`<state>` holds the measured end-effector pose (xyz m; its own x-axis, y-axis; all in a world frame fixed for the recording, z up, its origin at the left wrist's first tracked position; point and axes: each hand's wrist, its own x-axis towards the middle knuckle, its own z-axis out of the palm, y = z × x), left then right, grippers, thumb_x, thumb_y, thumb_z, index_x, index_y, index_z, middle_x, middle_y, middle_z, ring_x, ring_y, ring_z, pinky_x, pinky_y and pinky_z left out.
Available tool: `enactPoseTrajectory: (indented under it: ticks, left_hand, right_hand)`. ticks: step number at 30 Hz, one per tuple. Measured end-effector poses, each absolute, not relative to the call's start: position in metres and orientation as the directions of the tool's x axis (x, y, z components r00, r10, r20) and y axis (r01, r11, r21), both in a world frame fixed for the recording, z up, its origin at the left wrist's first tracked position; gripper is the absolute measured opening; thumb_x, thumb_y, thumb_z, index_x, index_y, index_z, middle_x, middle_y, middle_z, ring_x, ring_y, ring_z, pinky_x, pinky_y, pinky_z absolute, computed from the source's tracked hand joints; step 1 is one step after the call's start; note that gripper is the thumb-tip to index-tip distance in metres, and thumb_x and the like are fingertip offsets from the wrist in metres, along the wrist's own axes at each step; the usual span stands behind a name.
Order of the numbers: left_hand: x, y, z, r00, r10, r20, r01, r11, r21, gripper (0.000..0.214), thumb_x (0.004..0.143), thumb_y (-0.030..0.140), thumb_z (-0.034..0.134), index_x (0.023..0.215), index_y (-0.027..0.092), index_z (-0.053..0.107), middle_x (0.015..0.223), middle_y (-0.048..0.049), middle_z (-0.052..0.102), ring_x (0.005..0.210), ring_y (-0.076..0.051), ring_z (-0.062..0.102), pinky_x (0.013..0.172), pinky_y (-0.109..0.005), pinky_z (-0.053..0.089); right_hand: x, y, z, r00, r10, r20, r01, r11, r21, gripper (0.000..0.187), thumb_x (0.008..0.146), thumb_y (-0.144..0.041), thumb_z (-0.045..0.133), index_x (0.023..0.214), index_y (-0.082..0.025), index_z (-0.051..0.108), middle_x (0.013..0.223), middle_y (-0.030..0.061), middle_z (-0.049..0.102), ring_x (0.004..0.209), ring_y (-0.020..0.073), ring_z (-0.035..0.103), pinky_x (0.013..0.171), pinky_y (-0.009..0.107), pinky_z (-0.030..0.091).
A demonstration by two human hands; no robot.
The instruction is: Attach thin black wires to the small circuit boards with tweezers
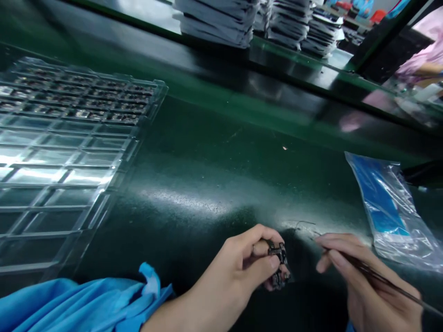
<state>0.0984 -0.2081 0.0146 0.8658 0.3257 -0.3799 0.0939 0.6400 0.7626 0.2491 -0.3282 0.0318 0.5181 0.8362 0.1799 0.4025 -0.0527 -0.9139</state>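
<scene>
We list the left hand (235, 269) pinching a small dark metal part (278, 263) between thumb and fingers, the right hand (379, 286) closed on slender tweezers (387, 275) just beside it, a clear plastic blister tray (58, 221) at frame left, and a blue-and-clear plastic bag (387, 212) at frame right, all on a dark green bench mat (214, 157).

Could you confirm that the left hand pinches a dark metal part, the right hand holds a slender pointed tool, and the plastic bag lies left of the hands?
No: the blue-and-clear plastic bag lies right of the hands, as the head view shows. The rest stands: left hand on the metal part, right hand on the tool.
</scene>
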Motion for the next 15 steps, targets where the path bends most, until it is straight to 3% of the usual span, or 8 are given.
enactPoseTrajectory:
  ticks: [3, 6, 15]
  left_hand:
    - [0.097, -0.212, 0.013, 0.9, 0.295, -0.321, 0.064, 0.639, 0.767, 0.017, 0.081, 0.027, 0.051, 0.091, 0.014, 0.053, 0.074, -0.0032, 0.059, 0.064, -0.012, 0.054, 0.058, -0.022, 0.043]
    - [0.095, -0.216, 0.008, 0.923, 0.289, -0.253, 0.03, 0.602, 0.798, 0.018, 0.083, 0.03, 0.049, 0.091, 0.015, 0.054, 0.07, -0.0021, 0.058, 0.06, -0.011, 0.052, 0.055, -0.02, 0.043]
    - [0.095, -0.213, 0.017, 0.908, 0.252, -0.335, 0.142, 0.567, 0.811, 0.019, 0.08, 0.029, 0.049, 0.089, 0.013, 0.054, 0.068, -0.0013, 0.056, 0.061, -0.011, 0.05, 0.059, -0.022, 0.041]
  right_hand:
    - [0.242, -0.319, 0.029, 0.398, 0.916, 0.05, 0.352, -0.102, -0.931, 0.014, 0.084, -0.015, 0.054, 0.086, -0.023, 0.065, 0.075, 0.0009, 0.059, 0.064, 0.011, 0.055, 0.059, 0.02, 0.044]
    - [0.239, -0.313, 0.028, 0.294, 0.956, -0.011, 0.268, -0.094, -0.959, 0.017, 0.083, -0.014, 0.055, 0.089, -0.026, 0.066, 0.075, 0.0002, 0.058, 0.059, 0.0096, 0.053, 0.055, 0.019, 0.044]
    - [0.237, -0.306, 0.039, 0.309, 0.934, -0.181, 0.036, -0.202, -0.979, 0.01, 0.078, -0.019, 0.062, 0.069, -0.02, 0.067, 0.072, 0.0013, 0.055, 0.058, 0.0088, 0.046, 0.052, 0.02, 0.035]
